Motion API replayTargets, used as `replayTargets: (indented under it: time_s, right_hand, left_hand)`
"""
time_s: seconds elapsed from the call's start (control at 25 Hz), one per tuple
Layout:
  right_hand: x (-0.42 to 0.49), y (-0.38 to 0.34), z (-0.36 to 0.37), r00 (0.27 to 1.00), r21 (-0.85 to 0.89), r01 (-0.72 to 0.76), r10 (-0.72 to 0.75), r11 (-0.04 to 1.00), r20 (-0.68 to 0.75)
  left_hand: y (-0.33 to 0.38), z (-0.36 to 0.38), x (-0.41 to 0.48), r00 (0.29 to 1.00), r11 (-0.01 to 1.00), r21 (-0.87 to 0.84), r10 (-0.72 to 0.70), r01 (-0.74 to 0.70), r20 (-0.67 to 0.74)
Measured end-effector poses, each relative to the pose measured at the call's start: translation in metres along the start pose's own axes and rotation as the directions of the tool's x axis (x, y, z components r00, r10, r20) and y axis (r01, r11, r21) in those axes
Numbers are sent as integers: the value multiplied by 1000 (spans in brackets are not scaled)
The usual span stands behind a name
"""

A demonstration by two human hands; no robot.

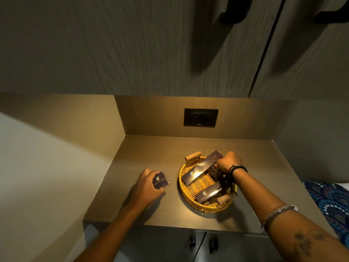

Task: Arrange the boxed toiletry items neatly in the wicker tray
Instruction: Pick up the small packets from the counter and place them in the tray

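A round wicker tray (184,193) with two wooden handles sits on the brown counter, right of centre. A long dark boxed item (200,170) leans diagonally across it, its far end over the back rim. A shorter dark box (206,194) lies near the front rim. My right hand (227,161) is over the tray's right side, fingers closed on a dark box (214,170) that is mostly hidden beneath it. On the counter left of the tray, my left hand (149,184) grips a small square dark box (160,180) with a gold logo.
The counter (143,148) sits in a recess with a wall on the left and a back panel carrying a black socket plate (200,117). Cabinet doors with black handles (192,241) are below the front edge. Patterned blue fabric (328,201) lies at the right.
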State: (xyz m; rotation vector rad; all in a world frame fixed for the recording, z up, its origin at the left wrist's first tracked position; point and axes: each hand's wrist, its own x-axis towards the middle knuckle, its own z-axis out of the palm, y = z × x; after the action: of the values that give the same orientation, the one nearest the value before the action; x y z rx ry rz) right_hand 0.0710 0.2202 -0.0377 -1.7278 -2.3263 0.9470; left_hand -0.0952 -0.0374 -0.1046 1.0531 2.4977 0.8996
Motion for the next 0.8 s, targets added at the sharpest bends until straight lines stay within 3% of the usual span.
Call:
replayTargets:
  time_s: [0.2,0.36,0.4,0.48,0.56,0.68,0.8]
  right_hand:
    - [3,0,6,997,-262,77,-77,962,10]
    - [-4,-4,2,992,-358,102,-120,928,-28]
    - [-6,-6,-2,988,-338,123,-147,933,-46]
    - [-13,-15,-6,975,-89,221,-221,971,10]
    - [-26,-26,-13,925,212,267,-312,940,219]
    - [-44,-31,-21,814,239,310,-387,920,433]
    - [-47,-22,-20,812,252,323,-404,912,422]
  left_hand:
    - [14,3,0,997,997,13,72,-73,19]
    - [37,-1,3,987,987,22,160,-160,3]
    - [44,-2,4,981,981,28,194,-194,1]
    - [60,-3,6,964,962,61,266,-267,16]
    - [76,-3,7,945,941,94,322,-326,58]
    - [98,-3,9,920,921,78,371,-382,125]
    - [111,-1,12,883,898,59,413,-435,222]
